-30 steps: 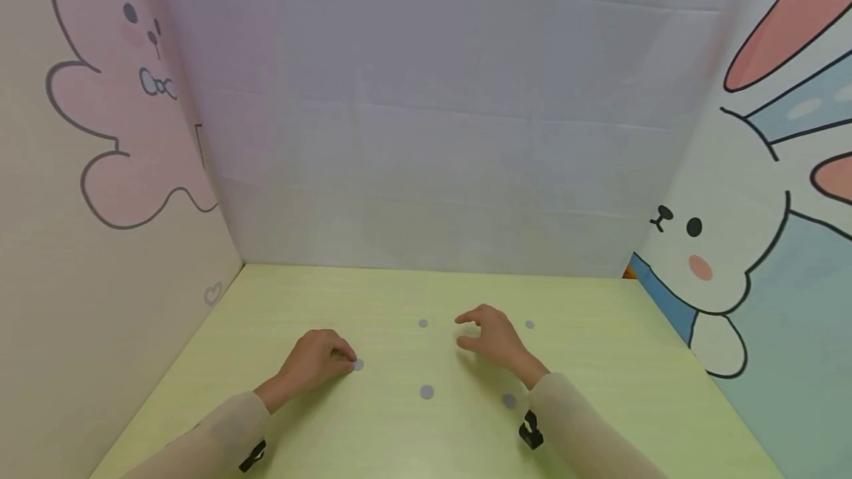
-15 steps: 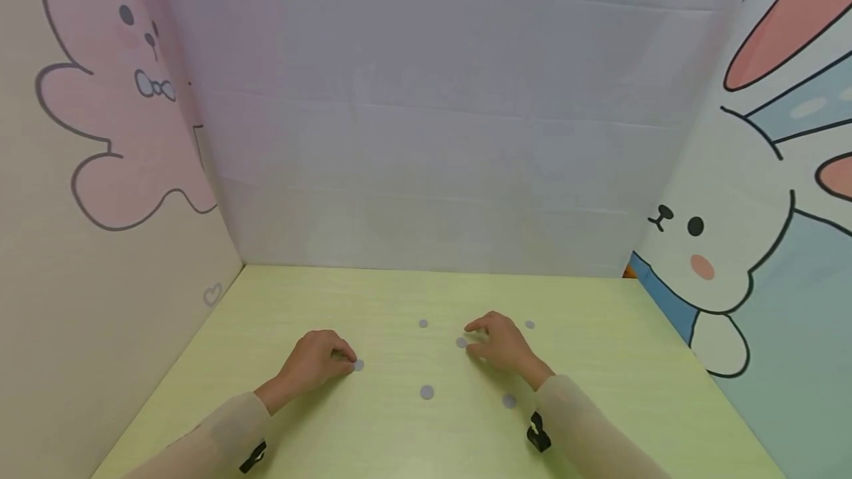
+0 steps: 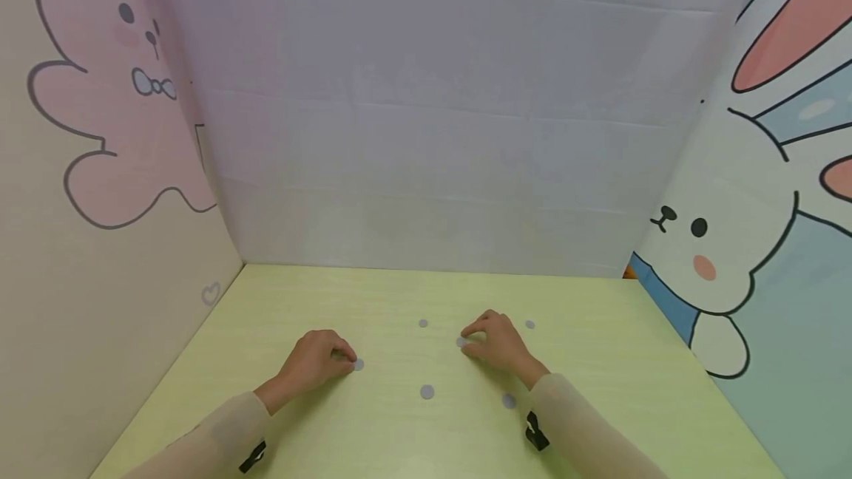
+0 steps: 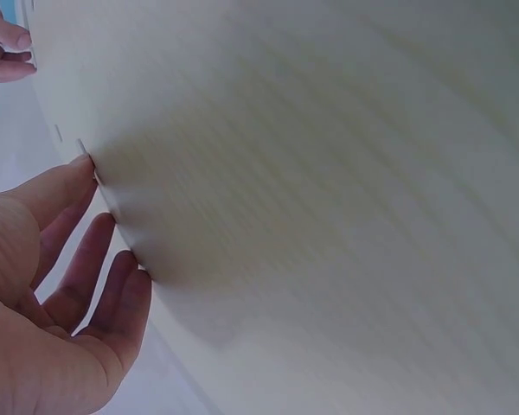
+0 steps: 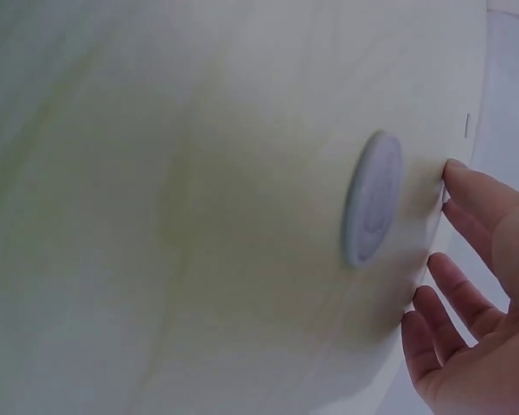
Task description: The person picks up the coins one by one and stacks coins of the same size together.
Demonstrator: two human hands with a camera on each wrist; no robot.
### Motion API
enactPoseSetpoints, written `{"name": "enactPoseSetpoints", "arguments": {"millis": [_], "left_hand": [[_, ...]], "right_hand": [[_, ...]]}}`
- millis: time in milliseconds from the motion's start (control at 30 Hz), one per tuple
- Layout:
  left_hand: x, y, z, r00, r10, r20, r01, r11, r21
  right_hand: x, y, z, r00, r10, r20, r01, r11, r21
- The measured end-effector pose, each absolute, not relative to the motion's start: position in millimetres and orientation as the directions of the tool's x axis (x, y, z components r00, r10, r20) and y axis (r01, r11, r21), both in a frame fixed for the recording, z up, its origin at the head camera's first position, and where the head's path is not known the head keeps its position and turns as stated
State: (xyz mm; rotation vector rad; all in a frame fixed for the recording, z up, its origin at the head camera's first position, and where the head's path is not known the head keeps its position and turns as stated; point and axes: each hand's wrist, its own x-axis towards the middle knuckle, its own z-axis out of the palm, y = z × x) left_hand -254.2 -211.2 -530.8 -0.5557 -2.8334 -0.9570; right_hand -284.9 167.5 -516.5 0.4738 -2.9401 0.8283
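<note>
We see the right hand (image 3: 495, 342) slightly parted around a grey disc (image 3: 461, 342) on its left, the left hand (image 3: 318, 357) nearly closed against a second disc (image 3: 360, 365) on its right, but can't tell whether either is pinched.

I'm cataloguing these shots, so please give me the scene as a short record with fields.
Left hand: thumb and finger pinch the edge of the leftmost grey disc
Right hand: thumb and finger pinch the middle grey disc
Other discs: back centre disc, back right disc, front centre disc, front right disc
Disc total: six
Surface: pale yellow table
Backdrop: pink cartoon animal left, white cartoon rabbit right
</note>
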Motion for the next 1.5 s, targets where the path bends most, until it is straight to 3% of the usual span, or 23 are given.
{"name": "enactPoseSetpoints", "arguments": {"millis": [1500], "left_hand": [[-255.4,-212.3,-504.7,-0.938,0.302,0.173,0.346,0.756,0.555]], "right_hand": [[-287.8,153.1,-501.0,-0.894,-0.379,0.238,-0.447,0.781,-0.436]]}}
